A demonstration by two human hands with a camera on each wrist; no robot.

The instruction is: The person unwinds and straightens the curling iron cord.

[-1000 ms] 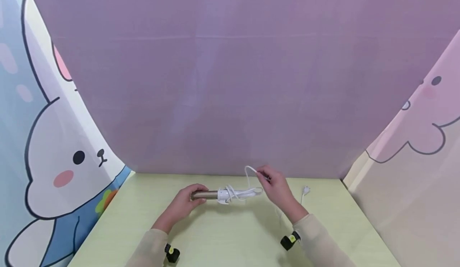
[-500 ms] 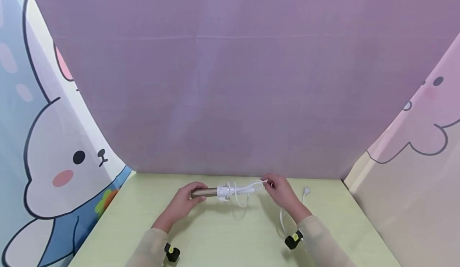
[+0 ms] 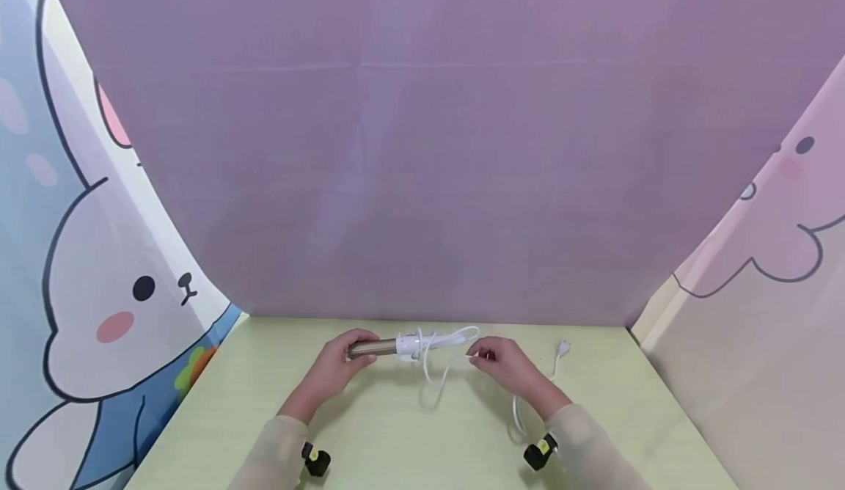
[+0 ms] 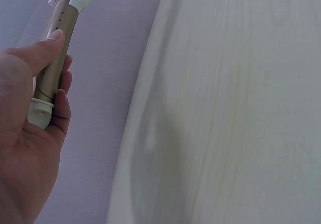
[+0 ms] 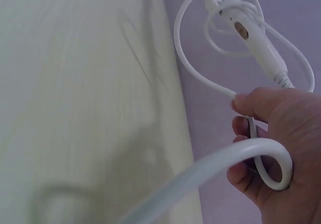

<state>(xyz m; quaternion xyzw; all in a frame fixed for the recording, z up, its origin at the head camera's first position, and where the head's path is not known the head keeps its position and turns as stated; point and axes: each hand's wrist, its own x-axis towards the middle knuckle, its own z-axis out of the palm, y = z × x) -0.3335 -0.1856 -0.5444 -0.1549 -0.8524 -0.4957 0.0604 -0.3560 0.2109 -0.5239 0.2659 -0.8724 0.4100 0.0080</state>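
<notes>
A curling iron (image 3: pixel 408 346) with a gold barrel (image 4: pixel 56 58) and a white handle (image 5: pixel 261 48) is held above the table. My left hand (image 3: pixel 335 365) grips the barrel near its white tip, thumb along the metal. Loose loops of white power cord (image 5: pixel 188 63) circle the handle. Below and right of the handle's end, my right hand (image 3: pixel 507 364) pinches the cord between thumb and fingers. A thick stretch of cord (image 5: pixel 210 169) trails past the palm, and its plug (image 3: pixel 562 348) lies on the table to the right.
The pale wood-grain table (image 3: pixel 422 439) ends at a purple backdrop (image 3: pixel 422 182). Cartoon-printed curtains stand at left (image 3: pixel 119 314) and right (image 3: pixel 779 270). Small black cameras are strapped to the left wrist (image 3: pixel 317 462) and right wrist (image 3: pixel 540 452).
My right hand has come down from above the handle to below its end, drawing the cord along, and the loops around the handle have loosened. My left hand keeps its grip, the iron tilting slightly.
</notes>
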